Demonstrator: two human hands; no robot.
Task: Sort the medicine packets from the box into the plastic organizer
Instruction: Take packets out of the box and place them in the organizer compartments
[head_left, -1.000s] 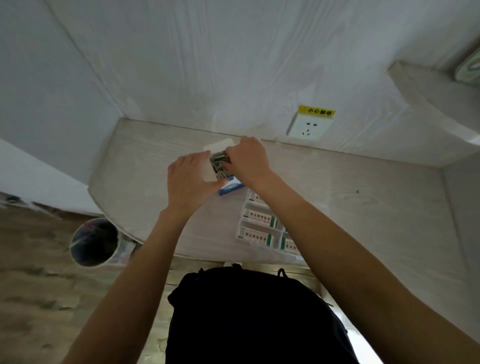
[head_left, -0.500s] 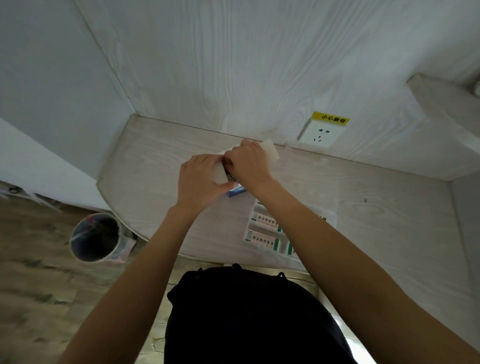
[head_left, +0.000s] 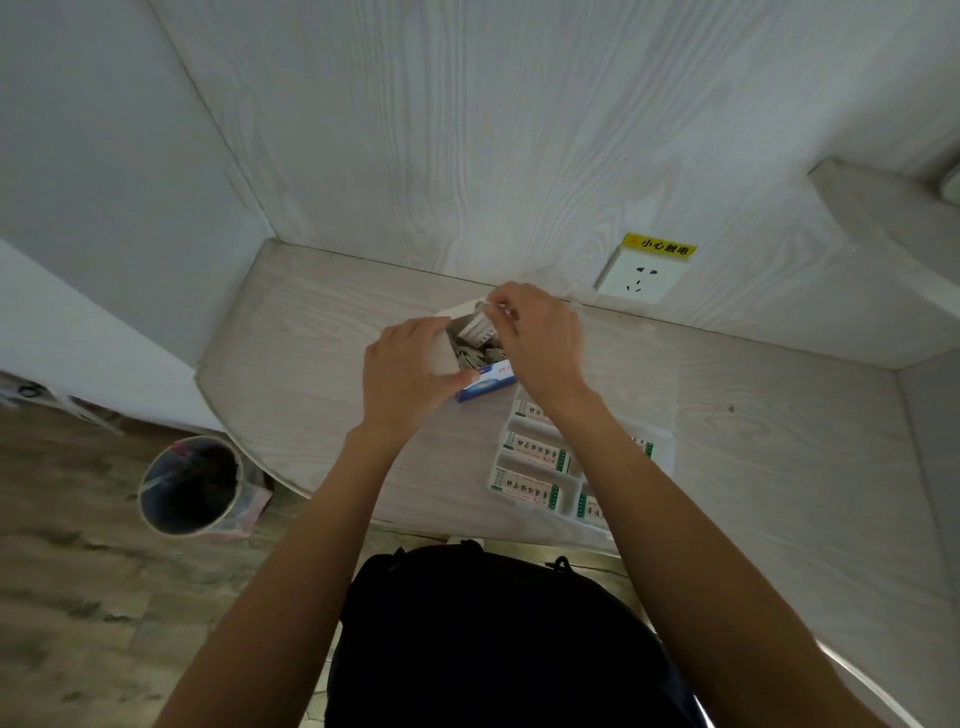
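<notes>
Cardboard box (head_left: 480, 371) is being steadied on the bench (head_left: 291, 332) by the left hand (head_left: 410, 374), grip wrapped round its flap. One packet (head_left: 479, 326) is being pinched out by the right hand (head_left: 540, 343). Next: carry to the organizer (head_left: 665, 441), likely a free compartment.

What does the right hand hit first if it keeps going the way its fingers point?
Likely the back wall. The right hand, pinching a packet above the box, points away from the person toward it; nothing else shows between, though depth is unclear.
</notes>
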